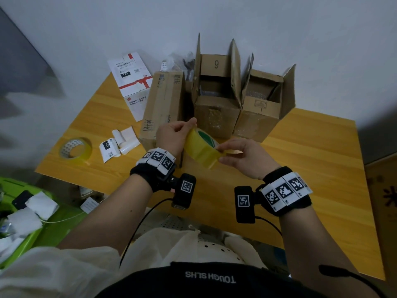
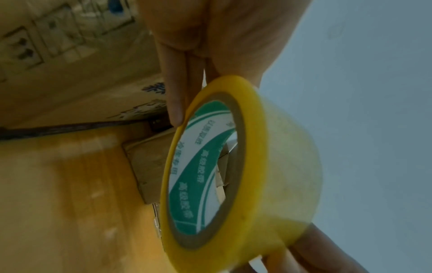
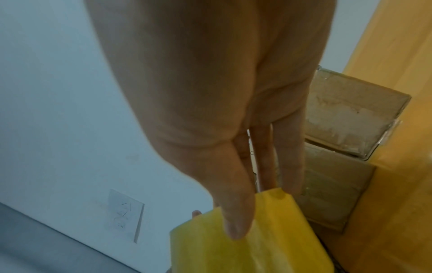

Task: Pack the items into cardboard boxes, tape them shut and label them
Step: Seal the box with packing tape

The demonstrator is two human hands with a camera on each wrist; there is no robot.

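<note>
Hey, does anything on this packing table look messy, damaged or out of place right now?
Mostly small things. The two open boxes look worn, with scuffed fronts. A second tape roll lies apart at the table's left edge, beside loose label backings. Both hands hold the yellow tape roll.

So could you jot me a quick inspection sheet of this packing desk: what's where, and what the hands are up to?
Surface: wooden table, against a pale wall.
Job's things: closed box; two open boxes; yellow tape roll.
Clutter: second tape roll, label papers, white mailer.
Hands: left hand grips the yellow roll; right hand pinches its outer layer.
Cables: black leads from wrist cameras.
Surroundings: green bin with white packets.
</note>
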